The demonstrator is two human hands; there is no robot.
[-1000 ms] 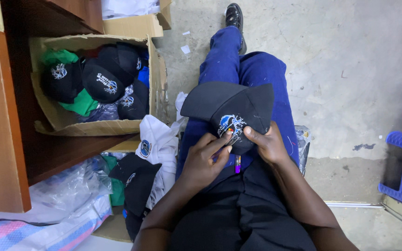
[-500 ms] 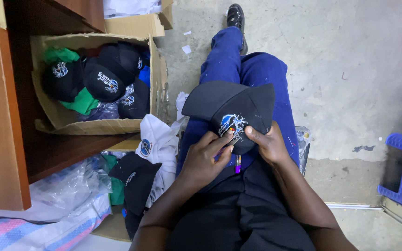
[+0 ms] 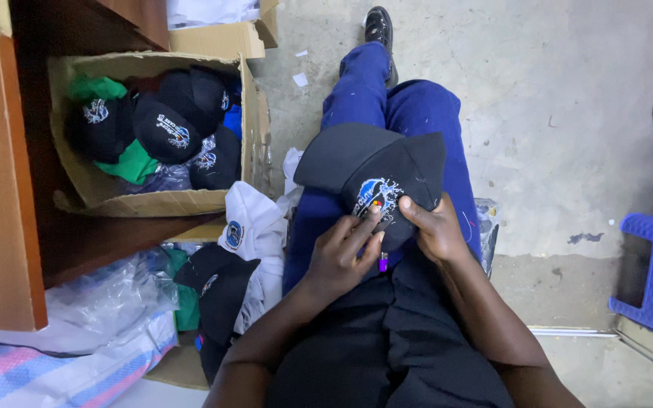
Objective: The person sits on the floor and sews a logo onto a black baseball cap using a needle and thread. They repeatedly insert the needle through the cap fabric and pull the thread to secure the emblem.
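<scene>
At the frame's centre, a black cap (image 3: 376,170) is gripped by the right hand (image 3: 436,230) and pinched at its embroidery by the left hand (image 3: 341,253).

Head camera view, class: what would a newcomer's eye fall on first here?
First, the black cap with a blue embroidered emblem, lying on the person's lap, with the left hand and right hand both on it. Next, the cardboard box of black, green and blue caps at upper left, beside the wooden furniture.

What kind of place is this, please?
Probably a small cap workshop or stockroom: a cardboard box full of embroidered caps, more caps piled on the bare concrete floor, and a black embroidered cap on the person's lap.
</scene>
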